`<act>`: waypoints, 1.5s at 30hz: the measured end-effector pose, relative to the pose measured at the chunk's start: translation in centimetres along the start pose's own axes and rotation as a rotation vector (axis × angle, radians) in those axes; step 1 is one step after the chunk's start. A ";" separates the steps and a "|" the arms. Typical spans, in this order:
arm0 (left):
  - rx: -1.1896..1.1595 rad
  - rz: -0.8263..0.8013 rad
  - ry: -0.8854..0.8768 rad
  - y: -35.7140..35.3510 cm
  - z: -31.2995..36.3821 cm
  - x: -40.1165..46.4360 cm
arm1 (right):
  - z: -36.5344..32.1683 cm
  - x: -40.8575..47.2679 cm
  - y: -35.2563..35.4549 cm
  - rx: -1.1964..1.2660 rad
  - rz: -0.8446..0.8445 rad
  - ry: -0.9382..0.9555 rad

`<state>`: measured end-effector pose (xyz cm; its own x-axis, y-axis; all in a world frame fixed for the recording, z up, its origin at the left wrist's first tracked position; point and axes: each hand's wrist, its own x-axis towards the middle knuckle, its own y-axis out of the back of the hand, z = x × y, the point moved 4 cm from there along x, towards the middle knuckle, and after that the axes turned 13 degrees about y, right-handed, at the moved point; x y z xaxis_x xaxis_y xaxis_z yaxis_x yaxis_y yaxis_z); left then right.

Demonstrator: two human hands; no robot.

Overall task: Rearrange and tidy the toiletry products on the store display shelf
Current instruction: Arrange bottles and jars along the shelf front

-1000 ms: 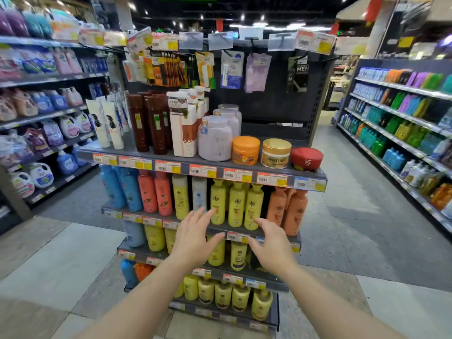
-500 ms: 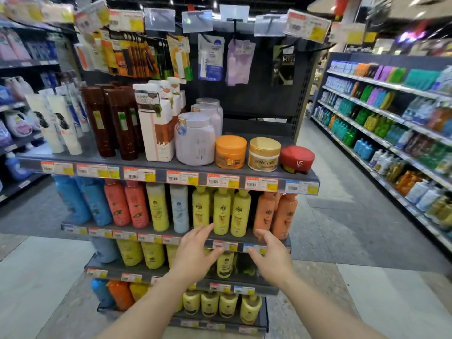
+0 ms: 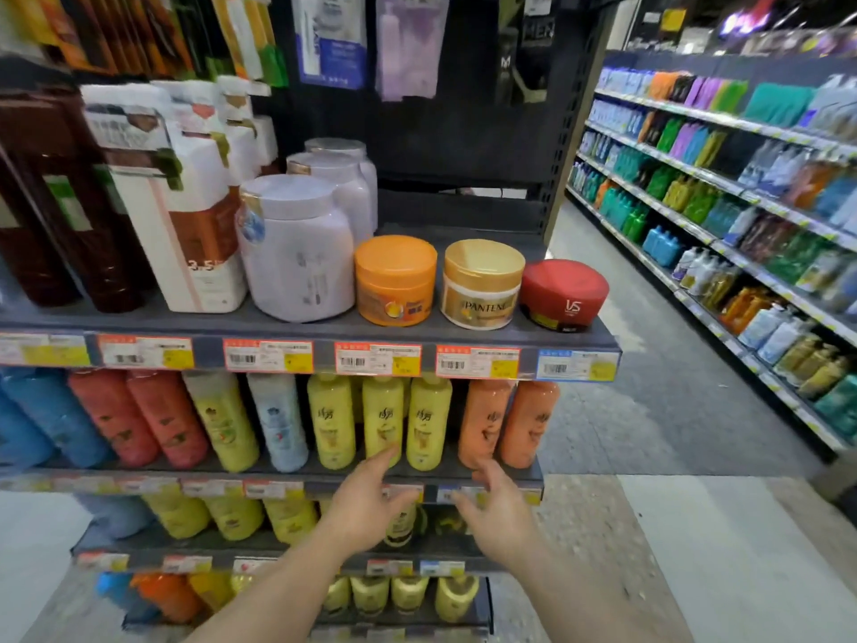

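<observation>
Both hands (image 3: 431, 508) reach, empty, toward yellow bottles (image 3: 382, 422).

Top shelf (image 3: 297, 328), left to right: tall bottles (image 3: 69, 215), boxed packs (image 3: 185, 215), large tubs (image 3: 297, 243) ranked front to back, then three small jars (image 3: 480, 283) at the right end. On the second shelf (image 3: 287, 473), directly below, a row of upright bottles (image 3: 382, 422) is ranged, with two further shelves beneath. Both hands (image 3: 366, 498) are held before the second shelf's front edge, and a long aisle shelving run (image 3: 723, 211) is set well apart at the right.
</observation>
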<state>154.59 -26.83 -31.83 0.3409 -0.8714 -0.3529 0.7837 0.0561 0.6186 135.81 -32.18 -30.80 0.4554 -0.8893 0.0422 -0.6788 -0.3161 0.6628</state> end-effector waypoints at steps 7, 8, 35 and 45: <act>-0.023 -0.078 -0.003 -3.1 0.0 5.1 | 2.9 4.6 -3.3 0.022 -0.206 0.023; -0.017 -0.087 -0.019 -3.2 -0.1 5.6 | 3.2 5.0 -3.9 0.029 -0.218 0.025; -0.175 0.339 0.027 0.3 -5.2 7.4 | 0.3 4.2 -10.0 0.042 -0.025 0.042; -0.257 0.053 -0.069 -0.5 -5.4 8.2 | -1.5 6.1 -11.9 0.004 -0.129 0.066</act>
<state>159.78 -31.37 -38.83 0.3553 -0.8948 -0.2703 0.8747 0.2163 0.4337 147.56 -33.34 -37.33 0.5758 -0.8175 0.0059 -0.6146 -0.4281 0.6626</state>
